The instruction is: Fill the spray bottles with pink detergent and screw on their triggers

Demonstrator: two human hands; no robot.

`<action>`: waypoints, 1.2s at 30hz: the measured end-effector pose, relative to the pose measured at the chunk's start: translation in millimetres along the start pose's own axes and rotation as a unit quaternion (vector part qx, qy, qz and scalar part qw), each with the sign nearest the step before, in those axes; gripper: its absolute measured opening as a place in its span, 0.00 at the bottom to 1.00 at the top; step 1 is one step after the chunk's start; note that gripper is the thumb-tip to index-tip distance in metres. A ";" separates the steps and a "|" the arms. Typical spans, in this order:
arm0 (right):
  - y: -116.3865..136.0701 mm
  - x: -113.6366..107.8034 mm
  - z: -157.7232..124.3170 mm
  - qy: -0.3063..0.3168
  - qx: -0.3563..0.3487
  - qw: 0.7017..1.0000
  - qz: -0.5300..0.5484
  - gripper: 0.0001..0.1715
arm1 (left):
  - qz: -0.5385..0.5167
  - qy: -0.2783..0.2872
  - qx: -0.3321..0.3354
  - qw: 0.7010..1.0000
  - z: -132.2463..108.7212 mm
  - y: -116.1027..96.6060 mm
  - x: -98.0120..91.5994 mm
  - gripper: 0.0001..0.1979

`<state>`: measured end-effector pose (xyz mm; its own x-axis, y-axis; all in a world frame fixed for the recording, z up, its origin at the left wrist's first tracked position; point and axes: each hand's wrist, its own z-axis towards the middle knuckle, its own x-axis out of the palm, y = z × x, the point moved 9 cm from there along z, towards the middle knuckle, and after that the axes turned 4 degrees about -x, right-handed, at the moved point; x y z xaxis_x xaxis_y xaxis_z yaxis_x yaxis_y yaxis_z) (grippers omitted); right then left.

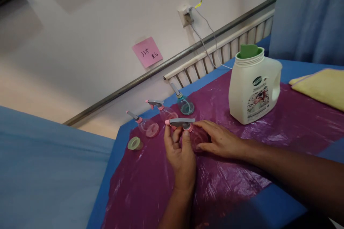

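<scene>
A clear spray bottle (pixel 199 136) with a pink collar and a grey trigger head stands on the purple plastic sheet (pixel 145 182) between my hands. My left hand (pixel 181 157) grips its head and neck, thumb at the collar and fingers under the nozzle end. Around the bottle's round body curls my right hand (pixel 221 139), fingers on the far side and thumb on the near side. Just behind are a pink-nozzled spray bottle (pixel 168 112), partly hidden, another pink one (pixel 149 127) to its left, and a teal spray bottle (pixel 185 104).
A white jug (pixel 254 89) with a green piece in its mouth stands at the right. Beyond it lies a folded yellow cloth (pixel 319 86). A small pale green cup-like piece (pixel 135 143) sits at the left. Cables hang from a wall socket (pixel 186 16) behind the blue table.
</scene>
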<state>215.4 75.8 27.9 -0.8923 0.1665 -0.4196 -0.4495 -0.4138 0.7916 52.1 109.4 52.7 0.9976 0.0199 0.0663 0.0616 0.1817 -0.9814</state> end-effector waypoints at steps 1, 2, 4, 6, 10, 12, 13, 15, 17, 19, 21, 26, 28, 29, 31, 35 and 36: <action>-0.1 0.0 0.0 0.000 0.001 1.000 -0.001 0.41 | -0.002 -0.005 -0.006 1.000 1.0 1.4 -0.8 0.42; 0.0 0.1 0.1 0.000 0.002 1.000 -0.003 0.41 | -0.006 -0.010 -0.010 1.000 1.5 2.2 -1.3 0.42; 0.5 0.2 0.4 0.004 0.004 1.000 -0.006 0.41 | -0.019 -0.018 -0.019 0.999 1.2 2.4 -1.6 0.42; 1.5 0.0 0.8 0.009 0.005 1.000 -0.008 0.40 | -0.035 -0.025 -0.029 0.999 -0.2 1.6 -0.8 0.41; 2.6 -0.5 1.2 0.015 0.009 1.000 -0.008 0.40 | -0.069 -0.027 -0.046 0.996 -0.1 1.0 3.0 0.40; 2.1 -0.9 1.2 0.012 0.008 1.000 -0.007 0.40 | -0.079 -0.027 -0.047 0.995 2.2 2.1 3.9 0.40; 1.8 -1.1 1.1 0.010 0.006 1.000 -0.008 0.40 | -0.080 -0.026 -0.045 0.995 3.5 2.8 3.9 0.40; 1.0 -1.5 0.8 0.003 0.003 1.000 -0.009 0.41 | -0.077 -0.025 -0.045 0.996 5.4 4.6 2.9 0.42; 0.7 -1.5 0.7 0.001 0.001 1.000 -0.009 0.41 | -0.078 -0.017 -0.049 0.996 5.9 6.6 2.3 0.43; 1.0 -1.4 0.7 0.002 0.002 1.000 -0.006 0.41 | -0.084 0.003 -0.055 0.995 5.1 7.8 3.5 0.42; 2.1 -1.6 0.9 0.002 0.001 1.000 -0.002 0.41 | -0.092 0.025 -0.056 0.994 3.8 7.2 5.7 0.42; 2.4 -2.1 1.2 0.004 0.000 1.000 -0.002 0.41 | -0.081 0.010 -0.042 0.996 3.0 4.0 6.5 0.43; 1.5 -1.7 1.0 0.005 -0.003 1.000 -0.003 0.41 | -0.081 0.003 -0.034 0.996 3.4 2.4 7.9 0.44; 1.1 -1.7 0.9 0.004 -0.005 1.000 -0.004 0.42 | -0.080 0.001 -0.030 0.996 3.7 1.8 8.5 0.44; 0.3 -1.8 0.5 0.002 -0.006 1.000 -0.006 0.42 | -0.071 -0.007 -0.025 0.997 4.3 1.4 8.3 0.45; 0.3 -2.2 0.0 -0.002 -0.006 1.000 -0.004 0.42 | -0.053 -0.008 -0.024 0.998 4.3 2.3 6.8 0.45; 0.6 -2.2 -0.1 -0.002 -0.007 1.000 -0.004 0.42 | -0.054 0.005 -0.023 0.998 3.8 2.2 8.3 0.44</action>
<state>217.1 75.1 29.2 -0.8891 0.1726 -0.4238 -0.4554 -0.4246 0.7825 60.4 113.7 51.7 0.9855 -0.0061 0.1698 0.1691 0.1368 -0.9761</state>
